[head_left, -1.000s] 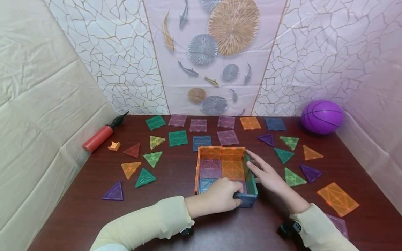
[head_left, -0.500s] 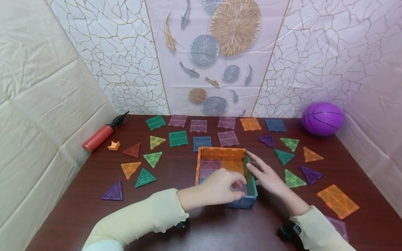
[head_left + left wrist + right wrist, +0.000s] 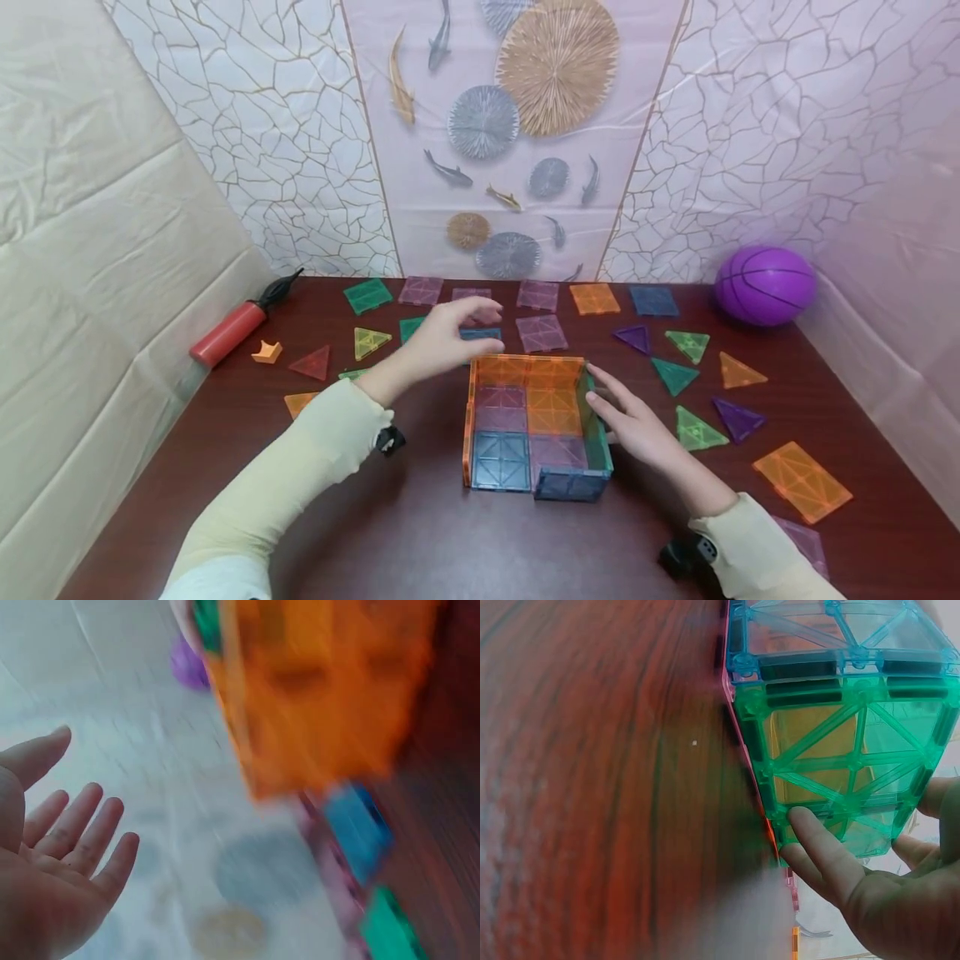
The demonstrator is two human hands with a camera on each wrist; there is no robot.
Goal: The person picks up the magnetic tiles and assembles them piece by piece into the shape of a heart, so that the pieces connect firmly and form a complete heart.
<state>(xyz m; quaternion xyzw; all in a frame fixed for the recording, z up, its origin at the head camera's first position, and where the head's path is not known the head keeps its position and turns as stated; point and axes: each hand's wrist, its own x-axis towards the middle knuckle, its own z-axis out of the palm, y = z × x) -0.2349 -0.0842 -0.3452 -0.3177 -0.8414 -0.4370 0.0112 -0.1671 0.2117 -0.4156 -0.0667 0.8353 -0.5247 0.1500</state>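
Observation:
A low box of translucent magnetic tiles (image 3: 555, 412) stands mid-table. Its back and left walls are orange, the right wall (image 3: 821, 750) green. A blue tile (image 3: 572, 484) stands upright at the front right; the front left side has no wall. My right hand (image 3: 641, 425) rests against the green wall, fingers extended, some on its outer face in the right wrist view. My left hand (image 3: 442, 337) is raised behind the box's back left corner, fingers loose and holding nothing. Below its fingertips lies a flat blue square tile (image 3: 481, 334), partly covered.
More square tiles lie along the back, among them a purple one (image 3: 542, 333). Triangle tiles (image 3: 740, 418) lie on both sides. An orange rectangular tile (image 3: 802, 482) is at the right. A red hand pump (image 3: 228, 333) and a purple ball (image 3: 765, 285) stand near the back corners.
My left hand let go of the front blue tile, lifted, and moved back and left past the box. The blue tile stays upright. My right hand has kept its place at the green wall.

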